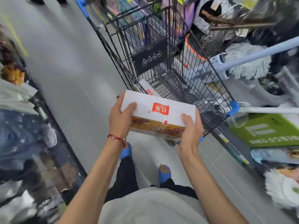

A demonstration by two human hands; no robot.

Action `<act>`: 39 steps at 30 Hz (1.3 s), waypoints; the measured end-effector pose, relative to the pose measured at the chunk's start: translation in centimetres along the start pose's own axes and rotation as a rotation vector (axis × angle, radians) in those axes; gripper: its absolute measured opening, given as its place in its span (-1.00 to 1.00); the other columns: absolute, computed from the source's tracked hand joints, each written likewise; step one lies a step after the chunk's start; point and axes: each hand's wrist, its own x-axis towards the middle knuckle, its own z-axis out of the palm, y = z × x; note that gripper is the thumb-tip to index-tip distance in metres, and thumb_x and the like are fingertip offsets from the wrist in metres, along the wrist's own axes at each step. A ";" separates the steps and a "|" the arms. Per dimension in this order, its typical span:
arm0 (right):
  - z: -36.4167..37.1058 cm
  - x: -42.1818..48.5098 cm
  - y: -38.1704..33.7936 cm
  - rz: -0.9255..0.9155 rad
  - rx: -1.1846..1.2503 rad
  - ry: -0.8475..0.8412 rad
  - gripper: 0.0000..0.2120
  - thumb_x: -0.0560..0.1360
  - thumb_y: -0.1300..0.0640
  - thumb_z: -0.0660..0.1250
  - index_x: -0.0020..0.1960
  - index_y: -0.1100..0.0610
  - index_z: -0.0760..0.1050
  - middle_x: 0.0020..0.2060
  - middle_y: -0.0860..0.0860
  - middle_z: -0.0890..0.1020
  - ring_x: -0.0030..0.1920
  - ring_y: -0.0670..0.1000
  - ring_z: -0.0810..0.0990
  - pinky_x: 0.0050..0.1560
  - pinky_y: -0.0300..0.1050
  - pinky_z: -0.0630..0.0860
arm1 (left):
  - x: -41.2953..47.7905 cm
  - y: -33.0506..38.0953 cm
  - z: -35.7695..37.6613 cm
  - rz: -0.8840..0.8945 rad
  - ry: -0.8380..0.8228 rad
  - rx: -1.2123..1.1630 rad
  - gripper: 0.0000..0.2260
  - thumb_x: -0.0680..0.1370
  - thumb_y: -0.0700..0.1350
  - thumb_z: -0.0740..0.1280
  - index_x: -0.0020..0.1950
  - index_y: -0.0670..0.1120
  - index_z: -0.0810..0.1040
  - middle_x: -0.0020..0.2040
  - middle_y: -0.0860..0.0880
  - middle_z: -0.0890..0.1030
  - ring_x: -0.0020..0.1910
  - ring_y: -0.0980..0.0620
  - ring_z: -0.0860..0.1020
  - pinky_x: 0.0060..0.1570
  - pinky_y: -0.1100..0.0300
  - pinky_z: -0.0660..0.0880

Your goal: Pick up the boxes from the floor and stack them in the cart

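A white box with a red logo on top and an orange printed side is held in front of me at the near end of the black wire cart. My left hand grips its left end, thumb on top. My right hand grips its right end, thumb on top as well. Another white box with the same red logo lies tilted inside the cart, partly hidden behind the held one.
The cart has blue corner bumpers and a blue handle at the far end. Mops and a green carton crowd the shelves on the right. Goods line the left side. Grey floor aisle runs ahead.
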 end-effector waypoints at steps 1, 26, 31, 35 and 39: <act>1.4 0.3 -0.2 -0.013 0.015 0.022 -0.53 0.61 0.19 0.34 0.50 -0.03 0.48 0.23 0.03 0.70 0.07 -0.01 0.70 -0.04 -0.13 0.60 | 1.8 0.7 -0.4 0.011 -0.021 0.014 -0.54 0.46 0.04 0.33 0.38 0.20 0.53 0.20 0.14 0.65 0.15 0.08 0.61 0.21 0.04 0.56; 17.5 11.2 -3.6 0.030 0.306 0.432 -0.59 0.57 0.18 0.35 0.42 0.05 0.55 0.20 0.00 0.72 0.18 -0.01 0.70 0.13 -0.08 0.62 | 26.1 12.3 6.3 0.125 -0.497 0.202 -0.55 0.51 -0.05 0.35 0.41 0.15 0.53 0.15 0.18 0.66 0.14 0.12 0.64 0.03 0.19 0.61; 17.8 15.5 -4.4 0.063 0.301 0.456 -0.54 0.48 0.10 0.37 0.38 0.02 0.59 0.23 0.02 0.70 0.22 0.05 0.69 0.19 0.02 0.60 | 28.9 13.0 10.0 0.089 -0.512 0.263 -0.52 0.46 0.00 0.35 0.39 0.16 0.53 0.18 0.15 0.67 0.16 0.15 0.62 0.19 0.09 0.58; 17.3 18.2 -4.4 0.072 0.289 0.486 -0.52 0.44 0.12 0.39 0.36 0.01 0.59 0.20 -0.02 0.72 0.20 0.03 0.70 0.17 -0.05 0.60 | 30.8 12.7 12.8 0.053 -0.523 0.328 -0.49 0.42 0.01 0.35 0.39 0.14 0.54 0.17 0.15 0.67 0.15 0.13 0.62 0.23 0.02 0.56; 16.7 20.1 -3.7 0.089 0.263 0.479 -0.56 0.52 0.23 0.39 0.38 0.01 0.56 0.16 -0.04 0.74 0.16 -0.01 0.71 0.10 -0.13 0.62 | 32.5 11.8 14.9 0.027 -0.561 0.374 -0.53 0.47 -0.04 0.35 0.39 0.14 0.53 0.20 0.10 0.66 0.19 0.08 0.60 0.23 0.04 0.55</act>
